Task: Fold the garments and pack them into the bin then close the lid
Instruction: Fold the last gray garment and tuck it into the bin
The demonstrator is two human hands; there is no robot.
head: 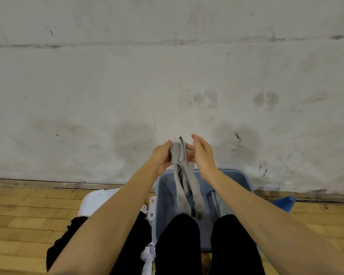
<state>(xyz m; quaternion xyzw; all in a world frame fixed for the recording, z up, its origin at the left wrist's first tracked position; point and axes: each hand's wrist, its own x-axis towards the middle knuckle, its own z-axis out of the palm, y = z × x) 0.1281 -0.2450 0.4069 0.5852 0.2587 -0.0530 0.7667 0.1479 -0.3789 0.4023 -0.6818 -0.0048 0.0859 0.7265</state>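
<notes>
A blue-grey bin (163, 195) sits on the wooden floor (18, 215) close to a dirty white wall (167, 76). Inside the bin, on its right side, lies something grey and flat (214, 201), but it is too hidden to tell what it is. The rest of the bin's inside that shows is bare blue plastic. Above the bin, two hands hold up a pair of long grey socks (184, 181). The top of the socks is up between the hands and the long part hangs down, so the toes dangle over the open bin. The left hand (161, 155) has its fingers and thumb curled round the top of the socks. The right hand (201, 153) is just beside the socks, with its thumb sticking up and its fingers fairly straight, their tips touching the cloth; it is hard to tell if they pinch it. To the left of the bin lies a white lid (91, 201), flat on the floor. On the lid rests a pile of clothes, a black garment (68, 241) and some white cloth (149, 255). The person's two knees in black trousers (179, 245) cover the near edge of the bin. The bare arms cross over part of the lid and the bin's right rim. A blue thing (284, 202) peeks out behind the right arm.
</notes>
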